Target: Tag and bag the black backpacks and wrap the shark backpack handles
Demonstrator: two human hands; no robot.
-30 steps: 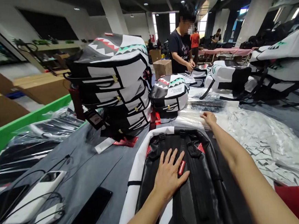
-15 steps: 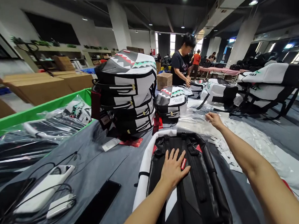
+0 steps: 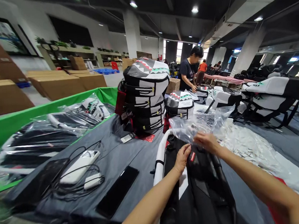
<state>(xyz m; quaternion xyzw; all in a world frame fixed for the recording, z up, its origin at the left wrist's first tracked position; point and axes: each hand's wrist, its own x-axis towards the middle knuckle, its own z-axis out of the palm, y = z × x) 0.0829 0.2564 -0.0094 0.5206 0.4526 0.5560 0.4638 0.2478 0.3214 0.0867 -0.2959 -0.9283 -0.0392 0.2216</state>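
A black and white backpack lies with its strap side up on the table in front of me. Over its top end spreads a clear plastic bag, crumpled and partly see-through. My right hand is closed on the edge of this bag, just above the backpack. Beside it my left hand has its fingers pinched together at the bag's near edge, low over the backpack's small red label. The fingertips of both hands are close together, and the thin film between them is hard to make out.
Stacked patterned backpacks stand behind, left of centre. A green-edged bin at left holds bagged backpacks. A phone, a white power bank and cables lie left. Plastic bags lie at right; a co-worker stands beyond.
My right hand has come back toward the backpack with a clear plastic bag. My left hand has lifted from flat on the backpack and closed at the bag. The view has turned left.
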